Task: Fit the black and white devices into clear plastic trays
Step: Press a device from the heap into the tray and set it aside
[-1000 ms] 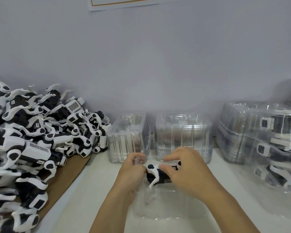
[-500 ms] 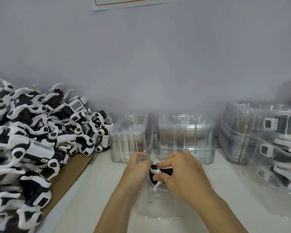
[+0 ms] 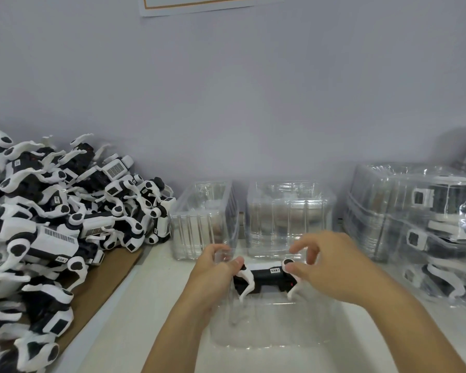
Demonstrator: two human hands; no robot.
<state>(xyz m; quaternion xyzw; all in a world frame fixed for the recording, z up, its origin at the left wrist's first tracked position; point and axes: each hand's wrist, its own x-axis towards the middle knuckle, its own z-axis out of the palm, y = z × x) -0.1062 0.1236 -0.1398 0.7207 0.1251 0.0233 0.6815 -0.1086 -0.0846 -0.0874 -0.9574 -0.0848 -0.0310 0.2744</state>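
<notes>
A black and white device lies across the far end of a clear plastic tray on the white table, its white legs pointing down into the tray. My left hand grips the tray's far left corner, fingers curled over the rim and thumb against the device's left end. My right hand hovers at the device's right end. Only its thumb touches the round white joint there, and the other fingers are lifted and loosely bent above it.
A big pile of loose devices covers brown cardboard on the left. Two stacks of empty clear trays stand against the wall behind my hands. Packed trays holding devices are stacked on the right.
My right hand let go of the device and slid to its right end, fingers lifting. The device now sits lower in the tray, with its middle uncovered. My left hand stayed at the left corner.
</notes>
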